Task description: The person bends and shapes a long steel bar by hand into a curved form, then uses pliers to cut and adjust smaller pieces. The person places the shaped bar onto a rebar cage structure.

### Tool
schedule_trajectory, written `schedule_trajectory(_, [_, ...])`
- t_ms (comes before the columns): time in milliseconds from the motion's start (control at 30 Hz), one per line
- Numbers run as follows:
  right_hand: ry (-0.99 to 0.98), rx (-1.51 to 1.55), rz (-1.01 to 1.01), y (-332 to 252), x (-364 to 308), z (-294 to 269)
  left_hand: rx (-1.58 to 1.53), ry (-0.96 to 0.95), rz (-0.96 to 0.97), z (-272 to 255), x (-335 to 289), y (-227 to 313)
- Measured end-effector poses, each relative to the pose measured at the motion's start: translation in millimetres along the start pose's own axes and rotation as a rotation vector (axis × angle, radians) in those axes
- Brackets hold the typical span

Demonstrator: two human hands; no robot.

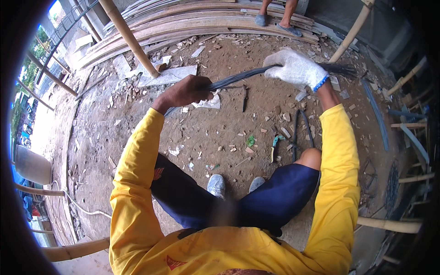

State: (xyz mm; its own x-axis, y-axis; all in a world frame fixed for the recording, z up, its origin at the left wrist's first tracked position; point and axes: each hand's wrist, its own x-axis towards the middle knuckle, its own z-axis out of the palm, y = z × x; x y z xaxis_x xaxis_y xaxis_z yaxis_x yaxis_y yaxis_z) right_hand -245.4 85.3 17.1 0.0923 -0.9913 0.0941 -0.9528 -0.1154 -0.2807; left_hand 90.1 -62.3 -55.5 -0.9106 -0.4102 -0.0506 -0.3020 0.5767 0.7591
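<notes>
A bundle of thin dark wires [240, 78] stretches between my two hands above the dirt ground. My bare left hand [189, 91] is closed round its left part, and a short end pokes out below that hand. My right hand [295, 68], in a white knit glove with a blue cuff, is closed on the bundle further right. Beyond the glove, the loose wire ends fan out. Below the bundle, a slim dark tool [244, 98] lies on the dirt. Pliers [275, 146] with yellow and dark handles rest nearer my right knee, beside a bent dark rod [296, 133].
Long wooden planks [192, 25] are stacked at the back, where another person's feet [286, 28] stand. Bamboo poles [130, 39] rise at the left and right. A pale container [33, 165] stands at far left. Rubble and scraps litter the dirt ground [123, 151].
</notes>
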Motion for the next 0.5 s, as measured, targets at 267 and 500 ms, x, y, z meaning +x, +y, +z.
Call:
schedule_trajectory(267, [0.000,0.276,-0.076,27,-18,49,0.023,0.019,-0.014,14,-8,-6])
schedule_trajectory(500, [-0.079,0.270,0.030,51,-39,69,-0.061,-0.019,-0.108,18,-6,-9])
